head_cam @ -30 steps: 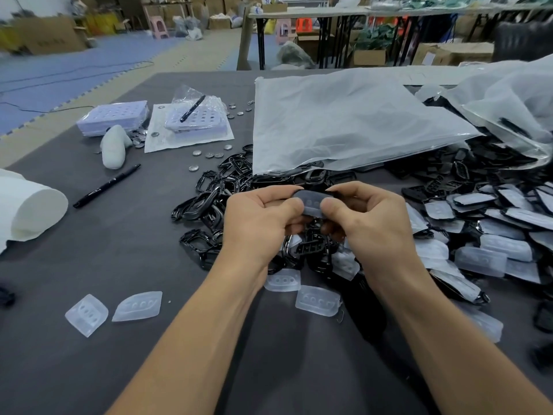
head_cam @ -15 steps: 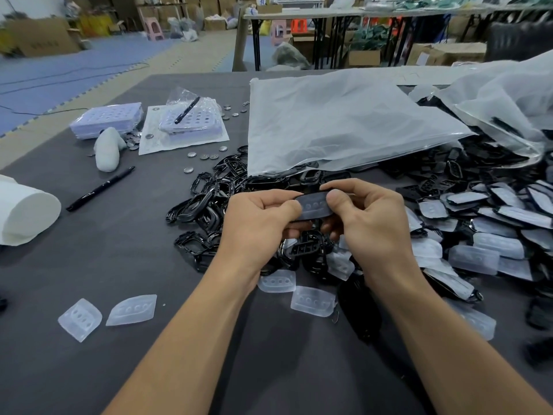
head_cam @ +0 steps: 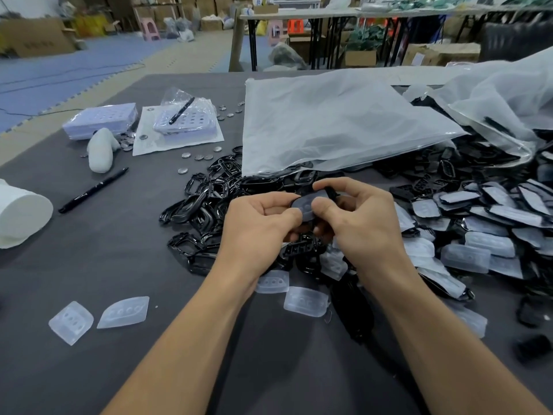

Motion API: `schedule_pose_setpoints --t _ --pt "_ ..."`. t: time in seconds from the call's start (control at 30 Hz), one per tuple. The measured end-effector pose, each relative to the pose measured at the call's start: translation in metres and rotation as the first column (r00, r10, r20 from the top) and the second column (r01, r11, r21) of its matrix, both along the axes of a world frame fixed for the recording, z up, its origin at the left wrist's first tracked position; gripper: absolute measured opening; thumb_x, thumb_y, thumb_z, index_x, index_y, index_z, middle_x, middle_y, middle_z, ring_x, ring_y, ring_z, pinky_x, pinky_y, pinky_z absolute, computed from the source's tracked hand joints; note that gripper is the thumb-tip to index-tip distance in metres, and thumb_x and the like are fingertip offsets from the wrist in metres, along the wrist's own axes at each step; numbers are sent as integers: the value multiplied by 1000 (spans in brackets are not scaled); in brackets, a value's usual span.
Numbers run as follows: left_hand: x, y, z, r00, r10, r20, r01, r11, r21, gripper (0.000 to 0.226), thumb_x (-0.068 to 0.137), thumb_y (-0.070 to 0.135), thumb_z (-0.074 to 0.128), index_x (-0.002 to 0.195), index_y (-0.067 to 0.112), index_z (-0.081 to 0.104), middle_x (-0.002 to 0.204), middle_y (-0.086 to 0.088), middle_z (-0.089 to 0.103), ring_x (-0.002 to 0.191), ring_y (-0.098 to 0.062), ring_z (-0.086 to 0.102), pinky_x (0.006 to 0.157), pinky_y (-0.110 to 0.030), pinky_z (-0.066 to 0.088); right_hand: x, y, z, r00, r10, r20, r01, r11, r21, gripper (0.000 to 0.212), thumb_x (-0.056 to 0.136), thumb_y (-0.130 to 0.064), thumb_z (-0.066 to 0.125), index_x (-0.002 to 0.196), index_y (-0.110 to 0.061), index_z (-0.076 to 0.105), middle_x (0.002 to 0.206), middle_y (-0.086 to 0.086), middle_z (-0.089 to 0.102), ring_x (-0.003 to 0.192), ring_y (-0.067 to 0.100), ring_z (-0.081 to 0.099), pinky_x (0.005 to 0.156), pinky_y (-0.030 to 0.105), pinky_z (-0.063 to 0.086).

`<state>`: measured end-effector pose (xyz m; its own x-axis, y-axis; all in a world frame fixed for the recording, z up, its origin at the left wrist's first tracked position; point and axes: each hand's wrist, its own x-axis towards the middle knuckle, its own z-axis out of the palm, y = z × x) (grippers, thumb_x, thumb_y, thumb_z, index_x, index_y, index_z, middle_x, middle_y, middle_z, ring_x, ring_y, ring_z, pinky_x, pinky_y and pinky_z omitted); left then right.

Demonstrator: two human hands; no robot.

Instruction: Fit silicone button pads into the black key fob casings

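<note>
Above the table's middle, my left hand (head_cam: pixel 260 223) and my right hand (head_cam: pixel 359 220) both grip one black key fob casing (head_cam: pixel 305 206) with a translucent silicone pad lying in it. My right thumb presses on the pad. Beneath the hands lies a heap of empty black casings (head_cam: pixel 206 202). Loose silicone pads (head_cam: pixel 303 302) lie near my wrists, and two more silicone pads (head_cam: pixel 122 313) sit at the lower left. Casings with pads fitted (head_cam: pixel 478 235) are piled on the right.
A large clear plastic bag (head_cam: pixel 335 121) covers the table's far middle, and another bag (head_cam: pixel 508 97) lies at the right. A black pen (head_cam: pixel 92 190), a white roll (head_cam: pixel 21 217), coin cells (head_cam: pixel 197 157) and purple trays (head_cam: pixel 101 121) sit at the left.
The casing has tilted between my hands, its left end now lower. My right thumb has shifted onto the pad's face. Both hands stay in the same place over the heap.
</note>
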<state>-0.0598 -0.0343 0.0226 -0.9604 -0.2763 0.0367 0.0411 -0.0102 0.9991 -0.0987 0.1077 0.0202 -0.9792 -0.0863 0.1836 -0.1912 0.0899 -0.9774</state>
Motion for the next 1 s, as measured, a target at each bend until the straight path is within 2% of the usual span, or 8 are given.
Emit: schedule_pose_setpoints --t 0.1,0.2,0.37,0.5,0.57,0.7,0.9,1.0 --pt "-1 0 -2 999 33 -7 -33 999 3 25 89 0 76 75 20 81 77 -7 80 64 -16 74 58 -23 59 0 -1 0 1000 27 11 -27 1000 -15 20 89 -6 73 91 -25 78 64 6 71 50 17 62 56 37 56" --pt "-3 0 -3 999 46 -8 -46 999 -17 22 88 -4 74 83 17 78 74 -7 79 60 -14 72 54 -20 56 -1 -1 -1 998 45 37 -44 998 -33 21 90 -3 72 88 -23 77 64 4 72 49 16 61 52 33 53" --pt "-4 1 -4 996 83 -29 -85 994 -72 33 87 -7 74 74 23 78 68 -5 78 53 -12 69 51 -19 52 -3 1 -1 990 90 108 -80 992 -95 24 93 6 63 86 -15 73 66 7 72 49 19 62 45 27 48" --pt "-5 2 -5 992 123 -14 -124 979 -161 28 86 -3 76 79 25 78 70 -1 78 60 -15 74 59 -26 56 -4 -3 -4 991 80 107 -72 994 -82 28 96 7 57 87 -15 71 60 7 67 49 17 59 44 25 46" --pt "-6 1 -7 989 146 -3 -144 969 -203 21 83 5 78 80 26 80 71 3 78 64 -15 76 64 -28 57 -3 -4 -5 994 59 97 -53 997 -60 28 97 6 56 88 -16 71 57 7 65 48 17 59 44 26 47" --pt "-4 1 -5 985 163 -50 -170 935 -313 9 74 35 76 77 43 80 66 16 75 60 -1 71 56 -15 50 -4 -4 -7 997 65 52 -66 998 14 27 96 4 58 86 -17 72 56 6 65 48 18 60 46 27 48" --pt "-2 -1 -5 984 110 -144 -163 883 -440 44 81 24 78 65 64 69 66 28 72 68 6 72 64 -22 59 -1 -2 -7 999 37 -9 -35 989 147 15 86 -12 75 78 -25 74 64 -2 73 52 16 64 50 27 50" --pt "-2 0 -5 983 93 -158 -161 849 -503 28 79 33 72 68 58 72 66 20 73 69 -5 72 66 -29 57 -1 -2 -6 997 -21 -72 37 975 220 15 87 -15 76 77 -27 75 64 -1 73 62 24 69 55 33 54"
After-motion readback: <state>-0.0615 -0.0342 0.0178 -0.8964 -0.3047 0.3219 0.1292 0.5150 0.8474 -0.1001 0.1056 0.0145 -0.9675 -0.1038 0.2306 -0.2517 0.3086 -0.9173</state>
